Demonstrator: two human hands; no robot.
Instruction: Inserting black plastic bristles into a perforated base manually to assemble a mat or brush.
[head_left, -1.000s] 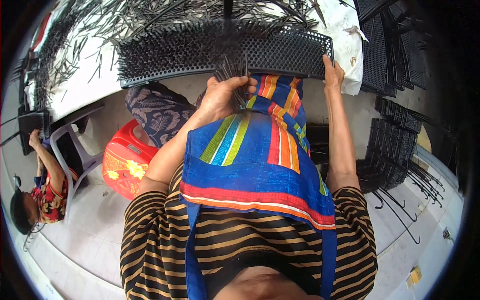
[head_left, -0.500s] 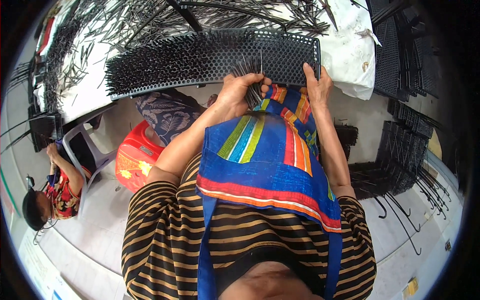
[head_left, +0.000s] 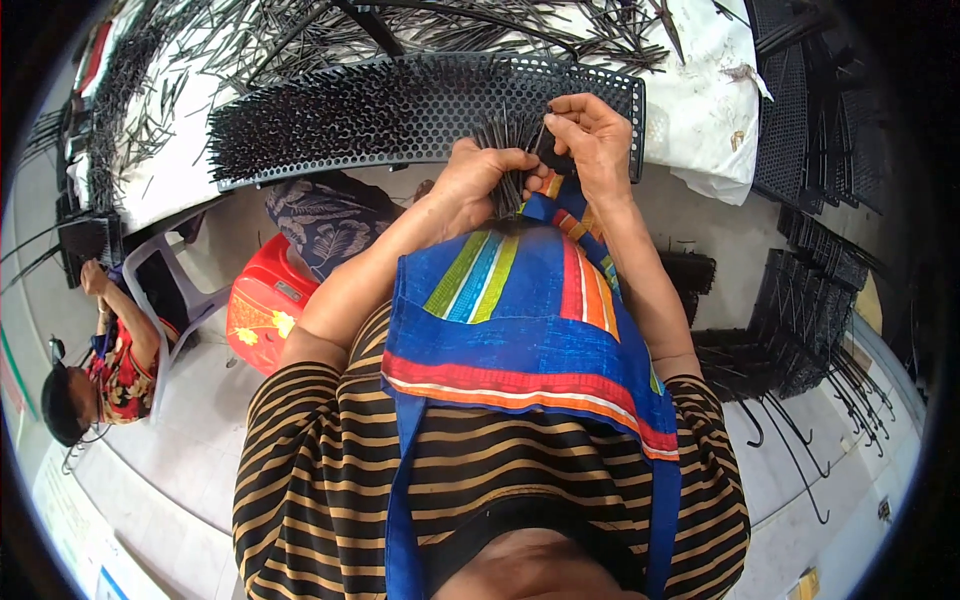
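A long black perforated panel point(head_left: 600, 85) lies across the near edge of the table. Its left part is densely filled with short dark rods point(head_left: 310, 125) standing in the holes, while bare holes show towards the right end. My left hand point(head_left: 468, 182), just in front of the panel, is closed around a bundle of thin dark rods point(head_left: 506, 135) that fan out upward. At the right side of the bundle, my right hand point(head_left: 602, 152) pinches the upper end of one thin rod between thumb and forefinger. Its other fingers are curled.
Loose dark rods point(head_left: 470, 32) are strewn over the white-covered table point(head_left: 700, 110). A red stool point(head_left: 262, 310) stands lower left, near another person point(head_left: 128, 375) seated at far left. Black perforated panels point(head_left: 810, 110) and hooked rods point(head_left: 800, 440) are on the right.
My right hand has left the panel's right end and come leftward to the bundle, its thumb and forefinger now closed on a rod. My left hand still holds the bundle.
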